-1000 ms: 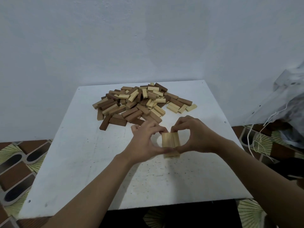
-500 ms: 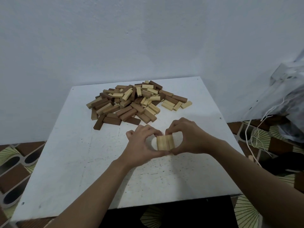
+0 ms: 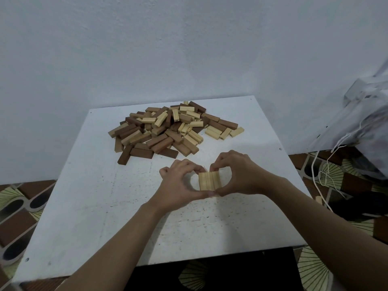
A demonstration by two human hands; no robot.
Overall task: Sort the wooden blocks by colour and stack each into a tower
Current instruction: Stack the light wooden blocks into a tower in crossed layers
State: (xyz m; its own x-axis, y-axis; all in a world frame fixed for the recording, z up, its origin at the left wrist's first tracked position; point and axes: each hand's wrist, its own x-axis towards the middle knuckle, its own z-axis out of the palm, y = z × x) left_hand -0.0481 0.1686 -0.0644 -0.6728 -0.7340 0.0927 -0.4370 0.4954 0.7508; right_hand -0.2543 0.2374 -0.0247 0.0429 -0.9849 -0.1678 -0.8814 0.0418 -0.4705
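I have both hands low over the near middle of the white table (image 3: 94, 206). My left hand (image 3: 180, 183) and right hand (image 3: 237, 175) curl toward each other, each pinching the pale blocks (image 3: 209, 181) between thumb at the near end and fingertips at the far end. The pale blocks, three side by side, sit flush between the two hands; I cannot tell what lies under them. Beyond them, the pile (image 3: 172, 129) of mixed dark and light blocks lies loose toward the far edge. To the right, off the table, a clear bag (image 3: 367, 127) trails white string (image 3: 327, 164) over the patterned floor (image 3: 19, 217).
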